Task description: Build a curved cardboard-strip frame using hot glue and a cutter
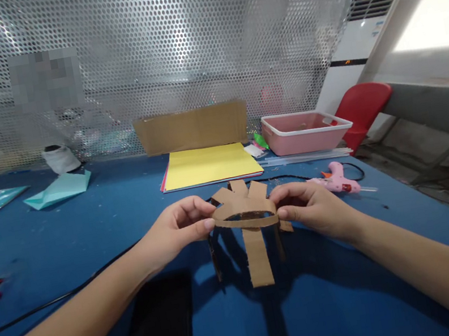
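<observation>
A brown cardboard piece (246, 216), a flat ring with several strips sticking out, is held up over the blue table (88, 225). My left hand (177, 228) pinches its left side with thumb and fingers closed on the ring. On the right side my right hand (312, 206) pinches the ring in the same way. One long strip hangs down toward me and shorter ones fan out at the far side.
A pink glue gun (336, 178) with a black cord lies right of my hands. Behind are a stack of yellow paper (209, 165), a cardboard sheet (192, 128), a pink tub (303, 130), a folded teal paper (60, 190) and a perforated metal screen (169, 45). A black flat object (159, 328) lies near me.
</observation>
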`<move>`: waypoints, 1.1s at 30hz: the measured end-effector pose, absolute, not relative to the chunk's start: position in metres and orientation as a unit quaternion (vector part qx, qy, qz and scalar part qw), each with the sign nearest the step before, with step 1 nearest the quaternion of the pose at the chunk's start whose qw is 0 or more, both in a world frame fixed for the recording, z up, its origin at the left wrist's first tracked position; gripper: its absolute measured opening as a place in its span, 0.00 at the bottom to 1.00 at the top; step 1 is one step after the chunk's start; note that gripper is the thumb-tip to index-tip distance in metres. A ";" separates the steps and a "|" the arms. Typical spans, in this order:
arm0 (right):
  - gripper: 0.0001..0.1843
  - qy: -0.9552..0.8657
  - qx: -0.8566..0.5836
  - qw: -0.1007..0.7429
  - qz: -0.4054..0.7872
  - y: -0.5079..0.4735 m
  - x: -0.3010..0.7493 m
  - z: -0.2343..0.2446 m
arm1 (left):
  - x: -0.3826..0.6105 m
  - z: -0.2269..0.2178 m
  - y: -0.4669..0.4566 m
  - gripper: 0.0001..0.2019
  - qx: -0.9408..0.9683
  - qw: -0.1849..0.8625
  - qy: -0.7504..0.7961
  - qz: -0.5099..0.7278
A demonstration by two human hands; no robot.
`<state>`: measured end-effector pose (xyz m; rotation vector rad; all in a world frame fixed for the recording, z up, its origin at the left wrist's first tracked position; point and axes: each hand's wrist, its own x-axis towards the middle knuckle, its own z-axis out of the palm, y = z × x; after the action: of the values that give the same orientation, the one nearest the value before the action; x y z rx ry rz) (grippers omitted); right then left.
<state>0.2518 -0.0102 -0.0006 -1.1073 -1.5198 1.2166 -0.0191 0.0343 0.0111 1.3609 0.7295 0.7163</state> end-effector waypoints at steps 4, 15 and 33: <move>0.17 -0.587 -0.444 0.446 0.509 -0.009 0.251 -0.001 | -0.018 0.011 0.034 0.14 0.590 0.662 0.328 0.326; 0.16 -0.516 -0.428 0.455 0.586 -0.004 0.251 -0.010 | -0.016 0.013 0.033 0.19 0.469 0.731 0.389 0.309; 0.15 -0.479 -0.409 0.458 0.627 -0.008 0.247 -0.005 | -0.014 0.013 0.033 0.18 0.419 0.759 0.380 0.322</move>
<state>0.2470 -0.0080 -0.0054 -1.0082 -1.1792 1.5454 -0.0143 0.0333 0.0125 0.9130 0.8286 0.7011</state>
